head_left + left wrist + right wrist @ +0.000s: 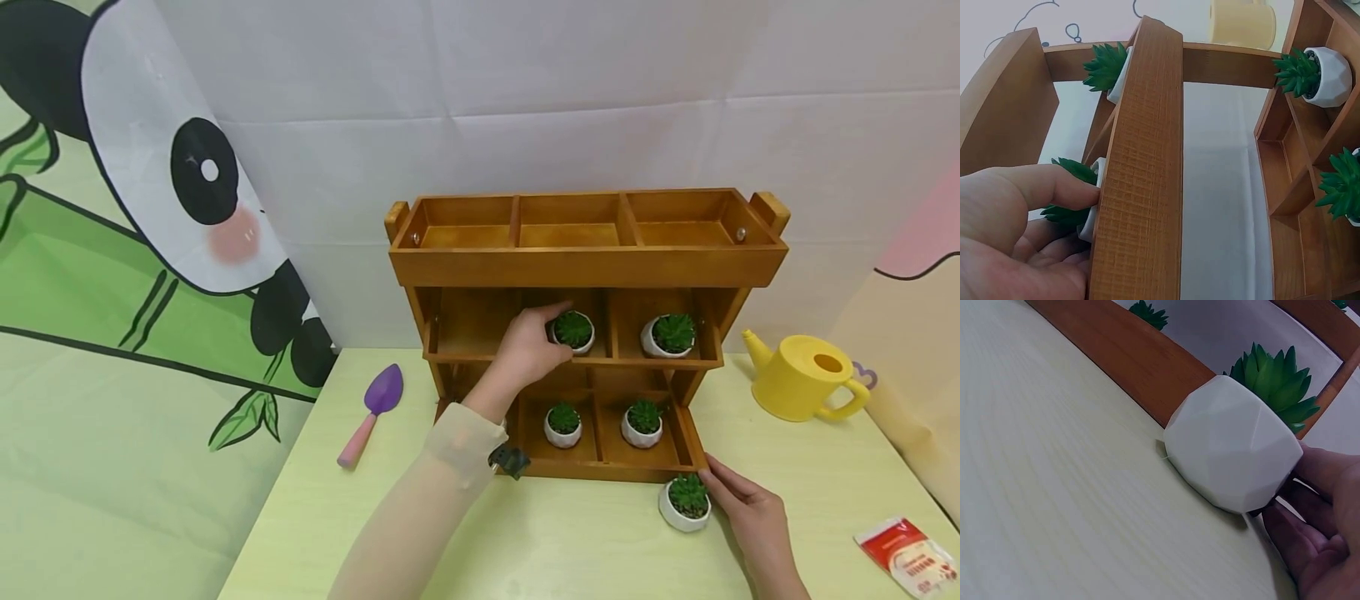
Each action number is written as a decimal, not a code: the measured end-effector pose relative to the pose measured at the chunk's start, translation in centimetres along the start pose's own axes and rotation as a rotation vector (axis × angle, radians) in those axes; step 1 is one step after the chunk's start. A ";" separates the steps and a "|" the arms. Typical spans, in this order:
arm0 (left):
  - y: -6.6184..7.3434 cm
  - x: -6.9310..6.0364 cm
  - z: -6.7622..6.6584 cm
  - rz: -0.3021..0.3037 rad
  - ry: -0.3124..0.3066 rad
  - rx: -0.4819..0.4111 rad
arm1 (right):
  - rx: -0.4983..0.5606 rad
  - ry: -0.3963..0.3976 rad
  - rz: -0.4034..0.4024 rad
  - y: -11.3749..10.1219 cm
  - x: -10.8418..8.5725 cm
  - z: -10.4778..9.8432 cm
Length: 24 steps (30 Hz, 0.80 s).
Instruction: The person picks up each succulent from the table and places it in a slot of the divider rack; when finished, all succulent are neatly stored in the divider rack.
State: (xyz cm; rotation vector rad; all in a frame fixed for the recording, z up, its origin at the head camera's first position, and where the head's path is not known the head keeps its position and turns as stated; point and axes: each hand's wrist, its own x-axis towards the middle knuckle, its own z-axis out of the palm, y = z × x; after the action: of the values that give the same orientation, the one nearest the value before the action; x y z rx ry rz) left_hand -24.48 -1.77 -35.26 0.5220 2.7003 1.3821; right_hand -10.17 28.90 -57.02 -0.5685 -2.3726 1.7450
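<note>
My left hand [531, 343] reaches into the middle shelf of a wooden tiered rack [588, 265]. Its thumb and fingers pinch a small potted succulent [573, 331] in a white pot, seen partly behind a wooden edge in the left wrist view. By the rack's front right corner is my right hand [750, 510], its fingertips at the corner and next to another potted succulent [684, 503] on the table. In the right wrist view this faceted white pot [1232, 447] hides the fingertips, so whether they hold the pot or the rack is unclear.
One more succulent [669, 335] stands on the middle shelf, and two [563, 424] sit in bottom compartments. A purple trowel [384, 390] with a pink handle lies left of the rack. Rightward are a yellow watering can [798, 383] and a red-and-white packet [906, 557].
</note>
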 end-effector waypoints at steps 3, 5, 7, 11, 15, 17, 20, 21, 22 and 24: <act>0.0 -0.1 -0.1 0.003 -0.004 -0.006 | -0.009 -0.003 0.003 0.0 0.0 0.0; 0.0 -0.2 -0.1 0.007 -0.005 -0.004 | -0.012 -0.004 0.003 0.0 0.0 0.0; -0.1 -0.3 -0.1 0.010 -0.003 0.000 | -0.010 -0.004 0.001 0.0 0.0 0.0; -0.2 -0.5 -0.3 0.021 0.004 -0.005 | -0.003 -0.001 -0.007 0.1 0.0 0.0; -0.5 -1.0 -0.5 0.067 0.015 -0.053 | -0.006 0.005 -0.007 0.1 0.0 0.0; -0.8 -1.3 -0.6 0.096 0.017 -0.111 | -0.008 0.006 -0.007 0.1 0.0 0.0; -1.2 -1.9 -0.6 0.131 0.029 -0.217 | -0.007 0.005 -0.011 0.1 0.0 0.0; -1.4 -2.2 -0.6 0.139 0.036 -0.248 | -0.003 0.006 -0.014 0.1 0.0 0.0; -1.5 -2.4 -0.6 0.147 0.046 -0.277 | 0.000 0.006 -0.018 0.1 0.0 0.0; -1.8 -2.9 -0.6 0.164 0.072 -0.321 | 0.006 0.006 -0.026 0.1 0.0 0.0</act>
State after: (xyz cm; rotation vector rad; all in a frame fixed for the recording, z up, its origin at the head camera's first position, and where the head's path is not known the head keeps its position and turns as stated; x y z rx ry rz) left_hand -22.36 -4.13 -36.63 0.6856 2.4587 1.8637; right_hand -10.16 28.92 -57.09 -0.5384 -2.3595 1.7364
